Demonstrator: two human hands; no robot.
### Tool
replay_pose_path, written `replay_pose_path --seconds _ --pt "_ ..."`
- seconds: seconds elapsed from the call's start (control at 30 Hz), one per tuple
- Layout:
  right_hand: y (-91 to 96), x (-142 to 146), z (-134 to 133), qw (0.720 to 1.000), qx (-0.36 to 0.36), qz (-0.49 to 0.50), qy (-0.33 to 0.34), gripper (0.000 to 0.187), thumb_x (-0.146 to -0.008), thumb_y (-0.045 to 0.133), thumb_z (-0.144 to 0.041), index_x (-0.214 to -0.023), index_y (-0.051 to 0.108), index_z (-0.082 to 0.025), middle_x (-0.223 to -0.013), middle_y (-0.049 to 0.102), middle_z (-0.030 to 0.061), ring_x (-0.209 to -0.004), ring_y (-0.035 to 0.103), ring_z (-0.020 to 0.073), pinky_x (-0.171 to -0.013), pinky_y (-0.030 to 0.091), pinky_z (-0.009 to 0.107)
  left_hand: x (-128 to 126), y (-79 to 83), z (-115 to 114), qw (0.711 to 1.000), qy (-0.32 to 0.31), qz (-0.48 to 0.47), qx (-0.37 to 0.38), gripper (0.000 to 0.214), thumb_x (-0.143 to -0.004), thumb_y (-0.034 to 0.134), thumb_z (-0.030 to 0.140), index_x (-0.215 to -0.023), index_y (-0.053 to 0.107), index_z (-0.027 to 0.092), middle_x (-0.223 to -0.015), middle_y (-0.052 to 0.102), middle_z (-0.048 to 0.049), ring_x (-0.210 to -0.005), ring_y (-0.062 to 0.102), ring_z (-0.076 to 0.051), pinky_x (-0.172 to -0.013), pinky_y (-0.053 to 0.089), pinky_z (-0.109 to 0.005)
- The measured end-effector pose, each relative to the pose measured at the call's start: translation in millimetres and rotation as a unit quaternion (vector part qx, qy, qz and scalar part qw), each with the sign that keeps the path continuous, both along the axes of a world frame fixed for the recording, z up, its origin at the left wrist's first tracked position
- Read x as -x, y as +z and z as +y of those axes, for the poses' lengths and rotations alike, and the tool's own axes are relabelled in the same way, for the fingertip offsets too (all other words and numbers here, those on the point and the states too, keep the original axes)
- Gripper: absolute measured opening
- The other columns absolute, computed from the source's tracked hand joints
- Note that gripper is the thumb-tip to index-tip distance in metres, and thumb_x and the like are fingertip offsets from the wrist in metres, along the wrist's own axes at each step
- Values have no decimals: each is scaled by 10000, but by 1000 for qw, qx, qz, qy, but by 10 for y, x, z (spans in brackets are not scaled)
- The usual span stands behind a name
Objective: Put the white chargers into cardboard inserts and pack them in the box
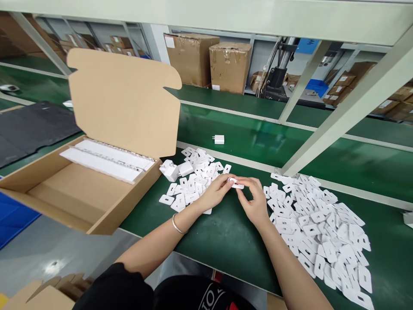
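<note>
My left hand (220, 189) and my right hand (254, 199) meet over the green bench, fingers closed on one small white plastic piece (238, 186). It looks like the flat slotted pieces around, though fingers cover part of it. A loose pile of flat white slotted pieces (201, 176) lies beyond and left of my left hand. To the right of my right hand spreads a larger pile of similar white pieces (314, 221). Two white charger plugs, one a cube with prongs (169, 170), the other a white block (186, 168), sit beside the left pile.
An open cardboard box (109, 215) at the left holds white strips (106, 159) along its back. A single white plug adapter (219, 139) rests against the green surface behind. A slanted metal post (342, 103) rises at the right, under a crossbeam (226, 17).
</note>
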State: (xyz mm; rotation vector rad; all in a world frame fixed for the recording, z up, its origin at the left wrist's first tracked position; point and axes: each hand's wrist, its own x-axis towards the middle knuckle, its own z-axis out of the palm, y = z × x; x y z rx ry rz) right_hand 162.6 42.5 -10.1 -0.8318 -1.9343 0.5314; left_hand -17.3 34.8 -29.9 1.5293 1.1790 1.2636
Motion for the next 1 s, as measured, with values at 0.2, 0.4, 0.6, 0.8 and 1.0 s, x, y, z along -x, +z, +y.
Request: replay_pose_path --seconds 0.2,0.4,0.6,0.8,1.0 --pt "-93 3 20 988 125 89 -8 371 -1011 615 -461 -1316 579 -253 -1359 606 129 -1192 641 257 -1024 569 461 7 47 -92 996 22 58 -57 430 -1094 426 534 -1288 665 234 -1194 664 -108 -1051 635 -245 -890 540 -381" --pt "-177 5 57 963 253 90 19 493 -1072 405 -640 -1263 615 -237 -1216 699 103 -1049 690 250 -915 600 431 -28 103 -189 990 15 80 -113 381 -1105 427 494 -1307 635 248 -1216 628 -106 -1150 617 -254 -1026 517 -417" --pt "-174 38 4 967 234 93 22 514 -1075 393 -658 -1283 603 -237 -1209 715 97 -910 702 225 -843 610 413 -21 71 -182 988 1 76 -136 359 -1115 423 452 -1335 629 256 -1205 619 -106 -1120 614 -240 -1013 513 -419" --pt "-169 34 -40 971 219 91 24 479 -1091 386 -619 -1342 565 -252 -1260 711 97 -1035 712 241 -913 592 421 -11 46 -154 989 -6 45 -143 330 -1093 493 460 -1275 699 277 -1109 605 -85 -1067 600 -239 -944 514 -405" --pt "-177 65 -69 978 186 91 7 436 -1094 382 -601 -1299 559 -259 -1223 692 88 -1181 657 254 -984 557 425 -51 33 -153 991 -5 19 -135 359 -1074 509 517 -1196 753 283 -1066 584 -78 -1046 570 -239 -949 504 -415"
